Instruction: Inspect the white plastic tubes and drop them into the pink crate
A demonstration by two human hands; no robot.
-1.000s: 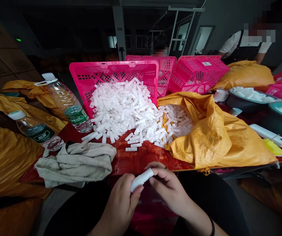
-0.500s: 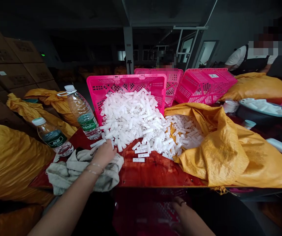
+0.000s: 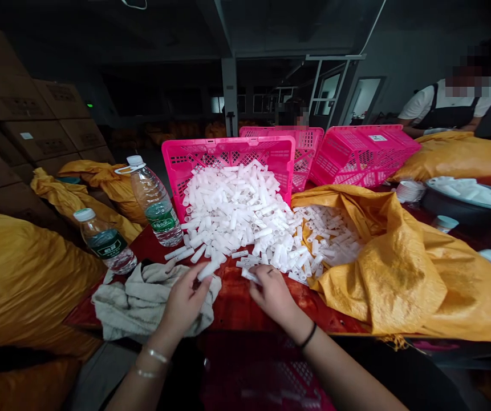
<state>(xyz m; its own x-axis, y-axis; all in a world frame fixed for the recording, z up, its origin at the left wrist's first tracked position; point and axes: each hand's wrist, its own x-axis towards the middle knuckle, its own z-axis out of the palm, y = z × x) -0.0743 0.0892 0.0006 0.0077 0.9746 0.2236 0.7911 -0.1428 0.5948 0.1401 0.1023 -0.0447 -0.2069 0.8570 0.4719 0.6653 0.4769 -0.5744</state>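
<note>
**Both hands at the near edge of the tube pile**

My left hand [image 3: 184, 299] reaches out over the grey rag [image 3: 142, 297] and its fingertips pinch one white plastic tube [image 3: 208, 269], which points up and away toward the heap. The fingers are curled around the tube's lower end, thumb on the near side, and the wrist with its thin bracelets lies low over the table [image 3: 236, 302].

My right hand [image 3: 273, 291] lies just beside it, palm down on the red table, fingers bent and closed on a small white tube [image 3: 249, 275] at the foot of the pile. How firmly it grips I cannot tell, since the fingers cover most of the piece. A black band circles that wrist.

The pile of white tubes [image 3: 236, 217] spills out of a tipped pink crate [image 3: 228, 157] right ahead of both hands, touching the open yellow woven sack [image 3: 399, 268] on the right, where more tubes lie. Two water bottles [image 3: 155, 202] stand to the left, beyond the rag.
</note>
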